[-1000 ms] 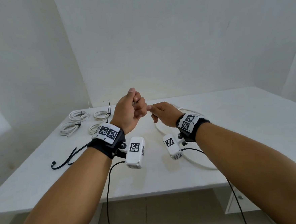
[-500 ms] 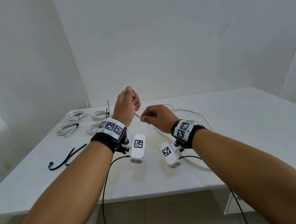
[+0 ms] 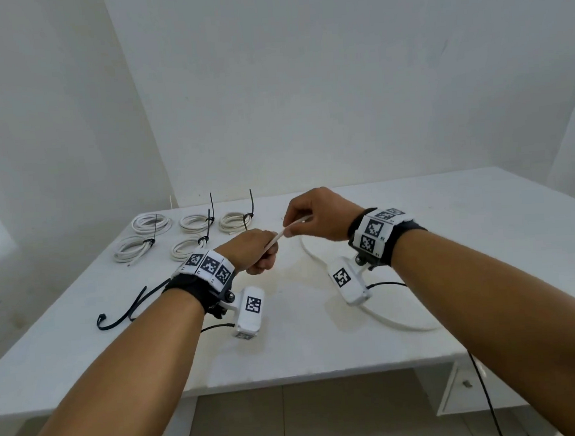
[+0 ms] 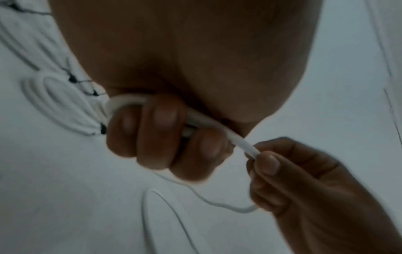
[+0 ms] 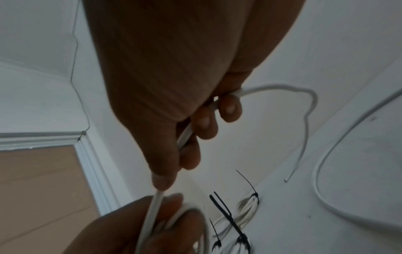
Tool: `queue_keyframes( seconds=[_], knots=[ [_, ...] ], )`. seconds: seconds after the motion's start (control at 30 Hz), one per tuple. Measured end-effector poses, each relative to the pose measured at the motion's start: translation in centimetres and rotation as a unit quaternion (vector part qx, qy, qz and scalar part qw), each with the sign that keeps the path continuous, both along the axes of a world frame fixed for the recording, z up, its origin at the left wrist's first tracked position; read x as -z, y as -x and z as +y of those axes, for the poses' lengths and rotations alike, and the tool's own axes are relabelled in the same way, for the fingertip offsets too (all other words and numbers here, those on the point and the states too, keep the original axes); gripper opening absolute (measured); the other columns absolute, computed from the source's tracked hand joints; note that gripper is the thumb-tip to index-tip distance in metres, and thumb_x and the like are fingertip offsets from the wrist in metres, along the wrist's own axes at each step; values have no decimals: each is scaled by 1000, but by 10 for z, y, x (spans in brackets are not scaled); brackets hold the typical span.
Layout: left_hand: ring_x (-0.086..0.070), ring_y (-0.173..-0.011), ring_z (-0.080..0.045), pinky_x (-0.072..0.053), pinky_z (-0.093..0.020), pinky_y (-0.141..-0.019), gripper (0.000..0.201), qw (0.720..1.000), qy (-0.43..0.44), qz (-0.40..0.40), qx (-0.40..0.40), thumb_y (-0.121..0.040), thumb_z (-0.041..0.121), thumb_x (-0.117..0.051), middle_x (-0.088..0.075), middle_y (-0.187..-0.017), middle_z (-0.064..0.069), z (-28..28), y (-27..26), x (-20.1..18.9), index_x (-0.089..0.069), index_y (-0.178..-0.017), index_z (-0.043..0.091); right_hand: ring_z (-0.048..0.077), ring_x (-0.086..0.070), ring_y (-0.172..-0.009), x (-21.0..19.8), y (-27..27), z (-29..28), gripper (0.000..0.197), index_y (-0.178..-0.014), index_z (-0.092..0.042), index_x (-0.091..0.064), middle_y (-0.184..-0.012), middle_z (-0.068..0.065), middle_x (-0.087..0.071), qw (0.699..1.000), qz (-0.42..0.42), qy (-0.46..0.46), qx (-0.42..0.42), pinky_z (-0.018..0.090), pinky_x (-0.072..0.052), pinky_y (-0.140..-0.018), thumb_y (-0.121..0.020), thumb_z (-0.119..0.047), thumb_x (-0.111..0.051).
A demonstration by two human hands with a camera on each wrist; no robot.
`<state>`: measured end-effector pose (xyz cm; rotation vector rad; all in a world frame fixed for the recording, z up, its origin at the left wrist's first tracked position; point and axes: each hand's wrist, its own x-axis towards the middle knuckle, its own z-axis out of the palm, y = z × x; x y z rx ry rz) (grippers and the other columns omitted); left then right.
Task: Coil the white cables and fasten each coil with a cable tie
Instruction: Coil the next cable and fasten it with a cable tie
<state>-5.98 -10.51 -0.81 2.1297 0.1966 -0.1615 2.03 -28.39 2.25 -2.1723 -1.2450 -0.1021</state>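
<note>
A loose white cable runs taut between my two hands above the table. My left hand is curled into a fist round a small loop of it. My right hand pinches the cable between thumb and fingers a little to the right and higher. The rest of the cable trails over the table under my right wrist, and its free end lies on the table. Several tied white coils with black cable ties lie at the back left.
Loose black cable ties lie on the white table at the left, near my left forearm. White walls close the back and left. A drawer unit stands under the table's right front edge.
My left hand has dropped from upright to a low fist on the cable. My right hand has moved up and right, drawing the cable taut between them.
</note>
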Motion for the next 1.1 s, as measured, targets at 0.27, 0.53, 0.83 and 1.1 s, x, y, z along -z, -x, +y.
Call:
queue_keyframes(
  seconds=[0.27, 0.53, 0.83, 1.1],
  knots=[
    [-12, -42, -8, -13, -17, -39, 51, 965, 248, -69, 44, -105, 40, -28, -18, -48, 5, -13, 9, -7, -29, -57, 21, 6, -52, -58, 0, -11, -2, 7, -83, -24, -79, -68, -5, -70, 987, 90, -129, 4, 17, -41, -57, -83, -32, -78],
    [-4, -44, -13, -7, -24, -44, 52, 918, 355, -170, 48, -106, 34, -23, -19, -43, 7, -30, 17, -28, -29, -56, 22, 8, -44, -48, 6, -1, 2, 37, -61, -36, -70, -56, -6, -57, 970, 142, -195, -19, 24, -42, -55, -97, -33, -61],
    [-5, -43, -14, -10, -26, -45, 53, 880, 410, -230, 69, -104, 40, -23, -19, -41, 9, -42, 28, -49, -28, -54, 24, 16, -47, -58, -3, -15, -4, 19, -86, -16, -77, -59, -3, -56, 948, 162, -271, -30, 25, -43, -62, -94, -29, -65],
    [-6, -40, -15, -12, -26, -42, 58, 828, 477, -285, 75, -103, 43, -25, -13, -43, 6, -50, 31, -77, -34, -49, 24, 15, -49, -54, 3, -31, -8, 14, -77, -12, -67, -60, 1, -59, 908, 233, -348, -19, 27, -45, -58, -87, -19, -74]
  ],
)
